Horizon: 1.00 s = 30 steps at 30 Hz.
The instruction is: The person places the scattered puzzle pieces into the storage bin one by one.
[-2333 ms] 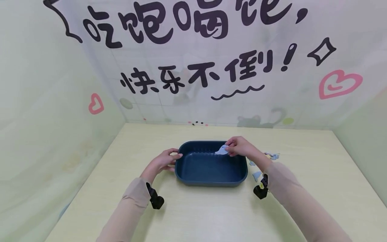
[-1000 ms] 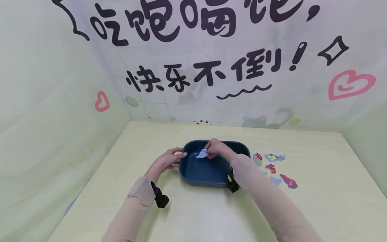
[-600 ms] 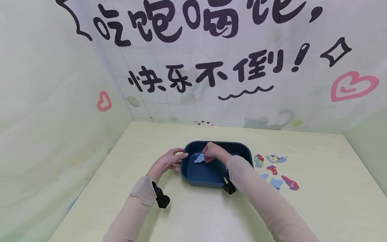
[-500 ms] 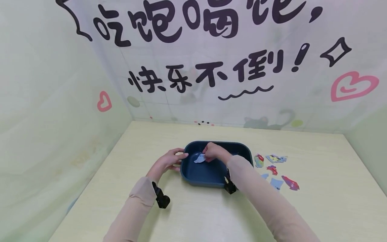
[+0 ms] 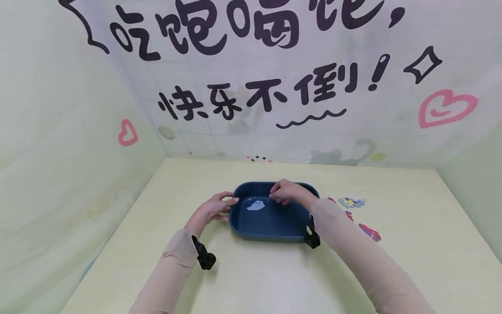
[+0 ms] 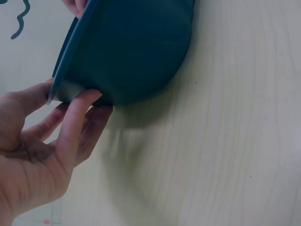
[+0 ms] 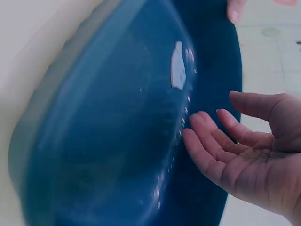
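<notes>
A dark blue rectangular plastic basin (image 5: 270, 223) stands on the table. My left hand (image 5: 213, 207) grips its left end; in the left wrist view the thumb lies at the rim and the fingers press the outside wall. One flat, light blue, irregular cutout (image 5: 256, 205) lies on the basin floor toward the left, seen as a pale sliver in the right wrist view. Over the basin's back right part is my right hand (image 5: 292, 192), apart from the cutout. In the right wrist view this right hand (image 7: 249, 150) has loosely bent fingers and holds nothing.
On the table right of the basin lie several flat coloured cutouts: a red-purple one (image 5: 370, 232), a blue and yellow one (image 5: 351, 202) and a small red one (image 5: 349, 215). The right sleeve (image 5: 353, 244) covers part of that area. A printed cloth (image 5: 235, 144) hangs behind.
My right hand brought the light blue cutout leftward into the basin, let it go on the floor, and moved back up and right. The left hand stays on the basin's end.
</notes>
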Motion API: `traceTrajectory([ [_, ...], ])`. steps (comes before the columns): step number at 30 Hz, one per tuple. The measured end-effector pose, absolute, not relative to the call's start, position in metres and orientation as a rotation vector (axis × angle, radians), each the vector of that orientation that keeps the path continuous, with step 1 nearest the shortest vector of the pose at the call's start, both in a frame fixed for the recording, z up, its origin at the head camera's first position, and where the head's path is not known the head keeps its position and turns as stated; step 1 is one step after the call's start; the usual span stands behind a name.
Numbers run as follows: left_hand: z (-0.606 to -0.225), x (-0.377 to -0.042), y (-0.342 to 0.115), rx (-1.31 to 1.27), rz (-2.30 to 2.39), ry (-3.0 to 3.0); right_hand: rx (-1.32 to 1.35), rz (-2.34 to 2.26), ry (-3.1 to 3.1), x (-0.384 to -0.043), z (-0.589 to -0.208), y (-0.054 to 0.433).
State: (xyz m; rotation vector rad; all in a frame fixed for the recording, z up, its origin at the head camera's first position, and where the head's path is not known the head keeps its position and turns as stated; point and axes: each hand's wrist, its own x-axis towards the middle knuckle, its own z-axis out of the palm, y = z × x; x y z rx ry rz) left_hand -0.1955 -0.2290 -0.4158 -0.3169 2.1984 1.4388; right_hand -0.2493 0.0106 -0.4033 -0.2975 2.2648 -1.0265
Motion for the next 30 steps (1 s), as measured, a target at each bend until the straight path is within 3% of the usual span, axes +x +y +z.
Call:
traceTrajectory([
  [3, -0.416, -0.196, -0.231, -0.318, 1.437, 2.197, -0.280, -1.050, 2.286, -0.231, -0.374, 0.023],
  [30, -0.416, -0.197, -0.231, -0.283, 1.437, 2.167, -0.206, -1.217, 2.348, -0.240, -0.376, 0.119],
])
